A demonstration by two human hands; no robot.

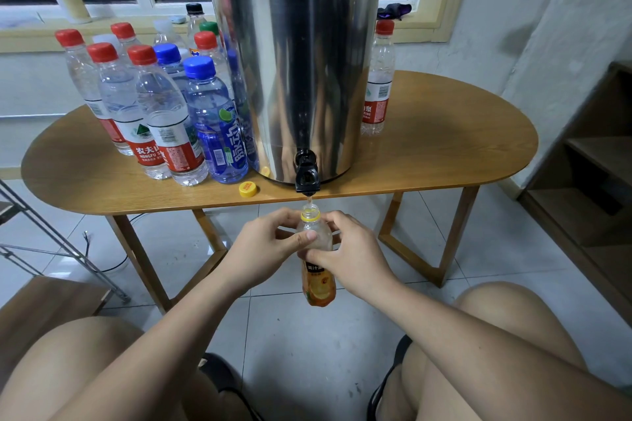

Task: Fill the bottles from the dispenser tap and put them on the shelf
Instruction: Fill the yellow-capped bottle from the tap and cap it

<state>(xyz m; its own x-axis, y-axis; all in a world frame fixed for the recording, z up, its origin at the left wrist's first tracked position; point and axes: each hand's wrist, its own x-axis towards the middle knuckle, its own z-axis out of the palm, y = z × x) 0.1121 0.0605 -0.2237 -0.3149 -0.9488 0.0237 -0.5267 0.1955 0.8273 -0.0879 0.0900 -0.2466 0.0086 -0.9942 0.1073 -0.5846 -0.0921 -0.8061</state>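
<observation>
view: head camera, looking down on both hands
dispenser [294, 61]: one steel drum, standing on the table [444, 154] beyond the hands
tap [307, 178]: one, black, directly above the hands, past the table edge; a thin stream of water falls from it
open bottle [318, 287]: one, orange label, yellow neck ring, uncapped; upright between the hands, mouth just under the tap and taking the stream; fill level cannot be read behind the fingers
left hand [270, 243]: fingers curled round the bottle's shoulder, thumb laid across its front
right hand [345, 253]: fingers wrapped round the opposite side, thumb just below the left thumb, at the top of the label
yellow cap [248, 189]: one, loose on the table beyond the left hand, near the dispenser base
red-capped bottles [160, 120]: six; five clustered beyond and left of the left hand, one alone beyond and right of the right hand
blue-capped bottles [215, 120]: two counted, at the cluster's front, beside the dispenser
other caps in cluster: one black, one green, some white; partly hidden, count uncertain
shelf [588, 164]: one wooden unit, well right of the right hand
</observation>
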